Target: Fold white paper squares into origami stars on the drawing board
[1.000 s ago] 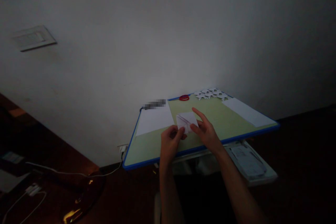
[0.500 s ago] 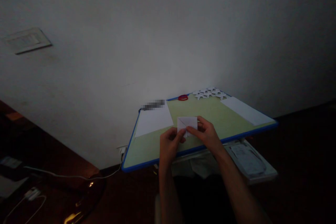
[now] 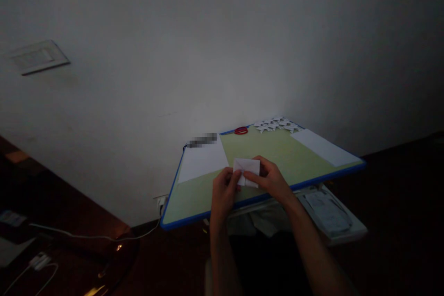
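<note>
Lowered from its raised pose a second ago, the forefinger of the right hand (image 3: 275, 181) now bends at the upper right corner of the folded paper (image 3: 248, 165), and the right thumb has slid in close to the left one. A pale wall (image 3: 222, 55) rises behind a green-topped table (image 3: 263, 145), its blue rim (image 3: 187, 221) running just in front of the work. White sheets flank the surface, the left sheet (image 3: 203, 159) just beyond the left hand (image 3: 224, 187) and the right sheet (image 3: 324, 147) well apart from both hands. Green tabletop between the sheets offers room to move forward; toward the person, the edge comes soon, with a pale tray (image 3: 347, 237) lower down at right. Folded pieces (image 3: 274, 125) cluster at the far right corner, near red-handled scissors (image 3: 241, 131). Both hands pinch the folded paper, thumbs on its face and fingers mostly hidden behind; it is held at the table's near side, though contact with the surface cannot be told. Good work here likely means matching edges before pressing, drawing the thumbs outward along the crease, and keeping the fingers firm behind.
</note>
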{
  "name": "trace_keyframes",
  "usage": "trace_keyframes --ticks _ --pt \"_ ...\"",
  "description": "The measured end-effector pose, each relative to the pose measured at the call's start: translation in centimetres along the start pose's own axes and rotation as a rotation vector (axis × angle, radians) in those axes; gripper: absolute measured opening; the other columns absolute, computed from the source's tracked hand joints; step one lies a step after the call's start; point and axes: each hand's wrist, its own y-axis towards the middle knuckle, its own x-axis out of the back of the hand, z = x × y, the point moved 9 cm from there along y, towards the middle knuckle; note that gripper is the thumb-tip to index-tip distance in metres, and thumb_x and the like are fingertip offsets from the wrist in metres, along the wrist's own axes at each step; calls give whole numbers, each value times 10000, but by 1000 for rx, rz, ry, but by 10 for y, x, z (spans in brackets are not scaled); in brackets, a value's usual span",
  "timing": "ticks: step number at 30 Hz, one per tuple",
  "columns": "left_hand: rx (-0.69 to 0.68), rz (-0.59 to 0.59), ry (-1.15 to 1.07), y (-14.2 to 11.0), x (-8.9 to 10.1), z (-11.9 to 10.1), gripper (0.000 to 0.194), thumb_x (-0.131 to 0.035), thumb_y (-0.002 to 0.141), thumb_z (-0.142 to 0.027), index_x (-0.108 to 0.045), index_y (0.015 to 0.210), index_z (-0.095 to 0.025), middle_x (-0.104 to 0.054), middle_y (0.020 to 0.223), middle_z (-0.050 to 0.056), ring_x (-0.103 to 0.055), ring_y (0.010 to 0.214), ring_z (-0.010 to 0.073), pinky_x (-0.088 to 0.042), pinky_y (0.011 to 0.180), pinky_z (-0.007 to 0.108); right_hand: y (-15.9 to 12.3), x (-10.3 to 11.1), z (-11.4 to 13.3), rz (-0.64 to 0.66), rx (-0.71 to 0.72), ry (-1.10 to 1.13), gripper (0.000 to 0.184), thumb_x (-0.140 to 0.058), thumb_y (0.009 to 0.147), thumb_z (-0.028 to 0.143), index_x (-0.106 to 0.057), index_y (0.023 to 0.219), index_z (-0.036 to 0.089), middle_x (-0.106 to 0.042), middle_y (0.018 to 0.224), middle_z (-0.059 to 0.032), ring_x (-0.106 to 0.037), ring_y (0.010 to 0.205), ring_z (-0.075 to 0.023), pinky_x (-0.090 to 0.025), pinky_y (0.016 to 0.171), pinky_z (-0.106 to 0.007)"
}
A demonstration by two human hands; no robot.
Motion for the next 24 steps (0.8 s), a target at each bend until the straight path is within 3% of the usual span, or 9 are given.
trace_keyframes --ticks 7,14,18,24 --pt "-8 18 -8 1 -2 1 368 -682 859 -528 -640 810 -166 -609 621 -15 -552 530 116 -406 510 208 -1 -3 3 17 -11 -3 340 -850 706 360 -643 922 199 -714 822 -2 -685 784 -189 -555 723 -300" --pt "-3 16 3 1 -3 0 416 -669 847 -584 -626 803 -172 -657 661 6 -581 541 128 -430 518 218 -2 -10 1 112 3 -9 374 -816 737 268 -588 1028 214 -708 899 9 -679 780 -168 -553 708 -283" --pt "2 10 23 1 -2 1 397 -663 858 -566 -633 803 -174 -642 645 0 -586 547 134 -428 521 221 -2 -10 -1 137 17 -3 482 -814 717 204 -568 1130 228 -708 973 2 -686 866 -177 -548 753 -279" --pt "-14 -22 42 4 1 2 371 -650 878 -541 -625 828 -174 -636 664 -3 -581 573 129 -437 538 220 -2 -10 -4 101 -30 -3 737 -810 734 224 -438 1369 253 -736 965 -8 -713 842 -188 -556 747 -299"
